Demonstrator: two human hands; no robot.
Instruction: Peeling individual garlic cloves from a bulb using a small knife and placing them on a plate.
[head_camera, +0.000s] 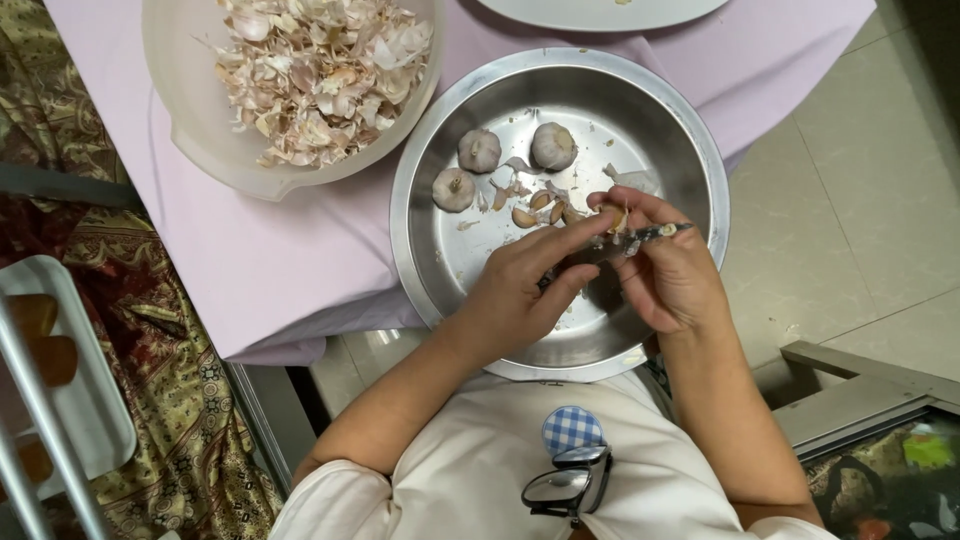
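Our steel bowl (440, 270) anchors all; up-left of it sits the plastic bowl (190, 150) of skins; inside it three garlic bulbs (479, 150); over it our left hand (515, 295) pinches a clove (612, 215), our right hand (670, 270) clamps a knife (640, 238).

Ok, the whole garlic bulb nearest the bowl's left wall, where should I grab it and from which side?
Judging by its pose, take the garlic bulb around its round body, coming straight down from above. It sits alone on the flat floor of the steel bowl, stem end up, with free space on both sides. The bowl's wall blocks a low sideways approach, and both hands are further right.
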